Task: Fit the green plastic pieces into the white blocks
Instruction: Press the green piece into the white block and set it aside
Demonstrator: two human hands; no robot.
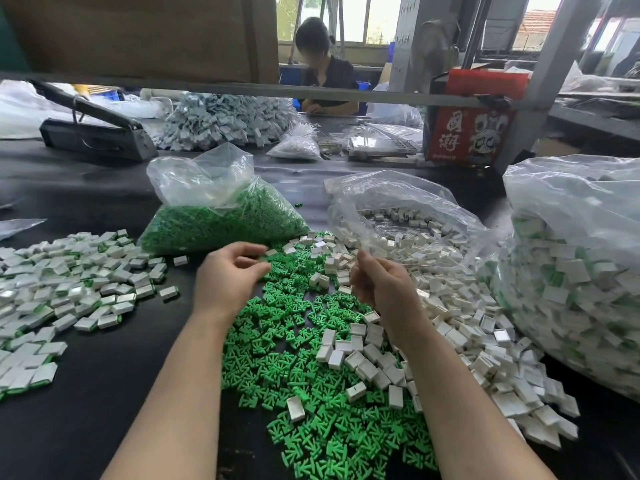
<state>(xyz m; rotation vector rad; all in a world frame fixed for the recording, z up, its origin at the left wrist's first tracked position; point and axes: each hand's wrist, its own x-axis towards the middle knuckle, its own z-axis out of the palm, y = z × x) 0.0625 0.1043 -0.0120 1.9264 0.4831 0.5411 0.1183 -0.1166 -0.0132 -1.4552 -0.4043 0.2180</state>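
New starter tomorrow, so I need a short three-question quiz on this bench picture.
1. True or false: the bag of green pieces lies left of the open bag of white blocks.
2. Where is the heap of finished blocks? A) beside the left hand B) behind the red box
3. Fill in: loose green pieces lie between the person's two ____.

Key: 1 true; 2 A; 3 forearms.

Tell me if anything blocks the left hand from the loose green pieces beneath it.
Nothing visible does. The left hand hovers, fingers curled, right over the loose green pieces spread on the black table; the scattered white blocks lie off to its right.
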